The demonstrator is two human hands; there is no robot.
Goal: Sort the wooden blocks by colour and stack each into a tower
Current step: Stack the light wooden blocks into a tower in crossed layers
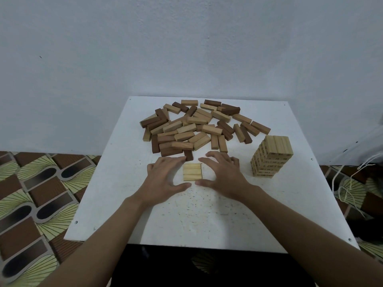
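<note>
Grasping nothing, fingers spread, our left hand [165, 177] and right hand [222, 172] bracket the flat row of pale blocks [192, 172] left of the pale tower [271, 156], likely squaring a new base.

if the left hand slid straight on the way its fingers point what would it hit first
Most likely the dark brown block at the near edge of the loose pile; the fingertips of the left hand are almost at it. Depth is hard to judge.
</note>
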